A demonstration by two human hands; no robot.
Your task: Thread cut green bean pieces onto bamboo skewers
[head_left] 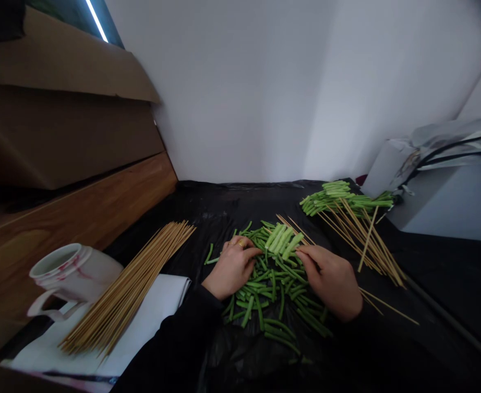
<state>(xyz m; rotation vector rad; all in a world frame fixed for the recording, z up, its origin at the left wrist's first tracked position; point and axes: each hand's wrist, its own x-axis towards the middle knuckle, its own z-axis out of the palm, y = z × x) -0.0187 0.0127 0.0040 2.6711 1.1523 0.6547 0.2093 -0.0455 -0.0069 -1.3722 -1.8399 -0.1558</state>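
A person's two bare hands work at a pile of cut green bean pieces (273, 286) on a desk (236, 360) covered in black plastic. The pieces are slender, short and mostly deep green, some straight and some gently curved, lying in every direction.

Just above the far side of the pile sits a row of pale green pieces (279, 239), plumper and lighter than those around it, laid side by side like slats. The right hand (331, 278), at the pile's right edge, pinches the near end of the row between thumb and fingertips. The left hand (232, 266), wearing a ring, rests at the pile's left edge with its fingers curled narrowly; whether it grips anything cannot be told.

Left of the pile, a thick bundle of wooden skewers (132, 289) lies across a white sheet (170, 289) beside a red-streaked mug (99, 272). Beyond the pile to the right, green lengths in neat rows (338, 197) lie stacked at the tips of more skewers (373, 243).
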